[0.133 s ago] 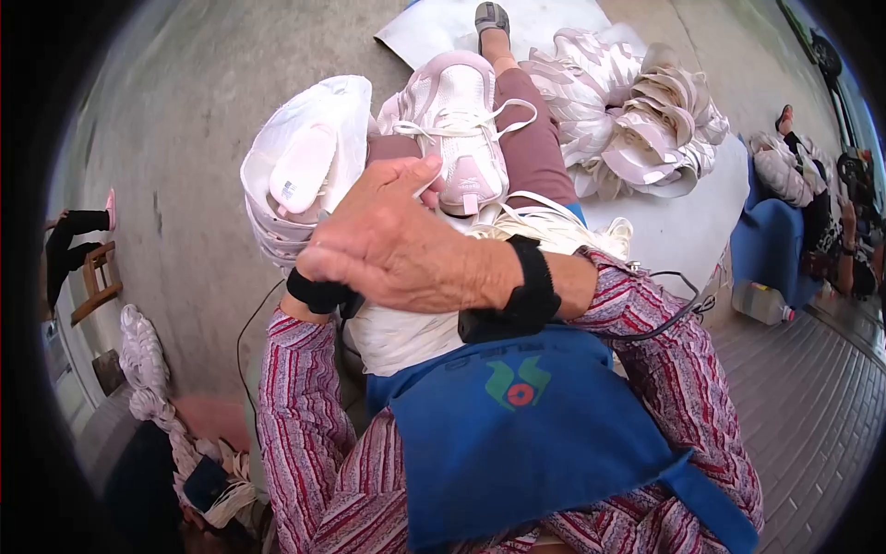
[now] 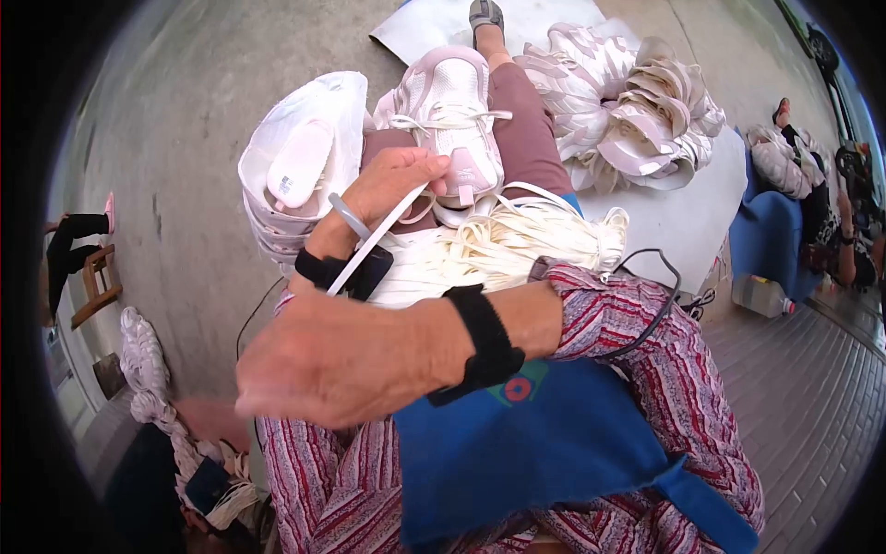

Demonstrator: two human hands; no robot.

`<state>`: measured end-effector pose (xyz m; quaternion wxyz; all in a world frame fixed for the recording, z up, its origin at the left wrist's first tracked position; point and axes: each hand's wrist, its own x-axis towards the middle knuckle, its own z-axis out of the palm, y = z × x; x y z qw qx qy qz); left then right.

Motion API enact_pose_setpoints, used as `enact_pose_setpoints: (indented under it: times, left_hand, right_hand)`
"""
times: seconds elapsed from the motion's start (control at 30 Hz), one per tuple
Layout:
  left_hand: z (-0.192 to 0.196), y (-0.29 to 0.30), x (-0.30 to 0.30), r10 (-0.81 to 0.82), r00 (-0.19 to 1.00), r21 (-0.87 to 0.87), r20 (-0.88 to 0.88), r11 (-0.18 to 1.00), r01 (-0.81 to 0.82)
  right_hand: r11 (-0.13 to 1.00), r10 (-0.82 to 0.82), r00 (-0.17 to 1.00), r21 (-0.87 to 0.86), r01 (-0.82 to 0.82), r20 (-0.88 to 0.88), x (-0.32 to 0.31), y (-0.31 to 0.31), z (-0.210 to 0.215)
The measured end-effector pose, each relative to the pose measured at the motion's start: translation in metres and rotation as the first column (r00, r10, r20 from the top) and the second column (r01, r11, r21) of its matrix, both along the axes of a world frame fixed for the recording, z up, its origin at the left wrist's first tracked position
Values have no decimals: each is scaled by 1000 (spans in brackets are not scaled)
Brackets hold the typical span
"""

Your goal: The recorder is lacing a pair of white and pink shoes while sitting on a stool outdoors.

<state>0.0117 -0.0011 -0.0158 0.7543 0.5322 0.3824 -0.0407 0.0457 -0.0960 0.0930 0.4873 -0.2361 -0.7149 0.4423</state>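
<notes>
A white lace (image 2: 374,242) is running taut from the right hand (image 2: 341,362), fingers curled together around its near end, up to the left hand (image 2: 392,185), pinching it against a pale sneaker (image 2: 452,115) lying on the lap. A bundle of laces (image 2: 517,242) is lying between; a heap of sneakers (image 2: 637,106) is sitting beyond.

pale pink sneaker (image 2: 454,111), white lace (image 2: 374,242)

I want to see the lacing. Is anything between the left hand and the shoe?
Nothing shows between them: the left hand rests against the pink-white shoe on the lap, pinching a flat white lace. The right hand is nearer the camera, away from the shoe.
</notes>
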Motion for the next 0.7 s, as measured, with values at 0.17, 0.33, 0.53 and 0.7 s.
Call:
enact_pose_setpoints:
  times: [0.17, 0.33, 0.53, 0.7]
  left_hand:
    - [27, -2, -29, 390, 888, -204, 244, 916, -346]
    - [54, 0, -65, 530, 761, -324, 373, 843, -429]
    - [41, -7, -57, 32, 995, 204, 92, 978, -50]
    - [42, -1, -53, 286, 951, 132, 121, 945, -301]
  right_hand:
    - [996, 90, 995, 18, -91, 38, -7, -17, 9]
    - [898, -294, 901, -230, 375, 318, 87, -28, -41]
    - [739, -407, 689, -227, 635, 600, 164, -24, -111]
    - [657, -506, 541, -106, 746, 672, 181, 3, -136]
